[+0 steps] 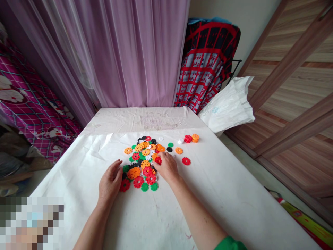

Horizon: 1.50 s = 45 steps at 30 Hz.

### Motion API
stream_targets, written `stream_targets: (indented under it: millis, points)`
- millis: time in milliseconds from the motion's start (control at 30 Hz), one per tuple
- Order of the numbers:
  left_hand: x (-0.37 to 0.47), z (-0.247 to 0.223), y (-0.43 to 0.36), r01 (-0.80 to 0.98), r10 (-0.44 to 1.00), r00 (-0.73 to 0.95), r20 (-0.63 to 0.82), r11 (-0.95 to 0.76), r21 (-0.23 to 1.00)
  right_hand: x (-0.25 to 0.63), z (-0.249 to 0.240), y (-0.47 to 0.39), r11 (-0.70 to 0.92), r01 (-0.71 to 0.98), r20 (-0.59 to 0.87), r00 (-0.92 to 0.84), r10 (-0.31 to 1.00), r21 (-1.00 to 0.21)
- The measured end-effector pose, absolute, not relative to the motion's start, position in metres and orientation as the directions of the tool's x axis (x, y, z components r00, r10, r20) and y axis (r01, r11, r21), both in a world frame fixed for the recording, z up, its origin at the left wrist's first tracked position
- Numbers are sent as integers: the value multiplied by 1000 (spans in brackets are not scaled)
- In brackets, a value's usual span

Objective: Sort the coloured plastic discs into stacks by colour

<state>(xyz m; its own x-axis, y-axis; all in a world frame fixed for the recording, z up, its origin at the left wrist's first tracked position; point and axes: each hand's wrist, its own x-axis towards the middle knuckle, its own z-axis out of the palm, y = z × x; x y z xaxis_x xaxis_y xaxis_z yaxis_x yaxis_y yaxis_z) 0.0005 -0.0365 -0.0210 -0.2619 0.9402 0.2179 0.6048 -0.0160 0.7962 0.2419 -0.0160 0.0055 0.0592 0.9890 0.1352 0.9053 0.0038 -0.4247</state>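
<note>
A heap of flower-shaped plastic discs in red, orange, green, black and white point(145, 152) lies on the white-covered table point(145, 222). At the heap's right side, my right hand point(166, 166) pinches a red disc point(158, 160) between thumb and fingers. My left hand point(111, 178) rests on its edge at the heap's left side, fingers loosely apart, beside a red disc point(125, 185) and holding nothing visible. Single discs lie to the right of the heap: a red one point(186, 161), an orange one point(179, 150), a black one point(169, 149) and a green one point(170, 144).
Small stacks of white point(180, 141), red point(188, 139) and orange discs point(195, 138) stand at the back right. A white bag point(229, 104) is beyond the table's right edge. Purple curtains point(140, 52) hang behind, and wooden doors point(293, 86) are at the right.
</note>
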Motion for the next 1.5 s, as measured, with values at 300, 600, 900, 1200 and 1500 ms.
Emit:
stream_targets:
  millis: [300, 600, 900, 1200, 1500]
  points:
    - [1, -21, -36, 604, 936, -259, 239, -37, 796, 249, 0, -18, 75, 869, 214, 36, 976, -489]
    - [-1, -21, -36, 623, 936, -258, 241, -29, 782, 251, 6, -34, 98, 924, 213, -19, 977, -369]
    - [0, -19, -37, 621, 937, -258, 235, -25, 784, 254, 1, -37, 107, 915, 232, -15, 973, -388]
    - [-3, -22, -35, 632, 941, -242, 238, -33, 774, 360, -20, -42, -22, 862, 403, 258, 878, -506]
    - [-3, -22, -35, 632, 943, -244, 227, -23, 775, 369, -27, -45, -69, 892, 371, 255, 893, -447]
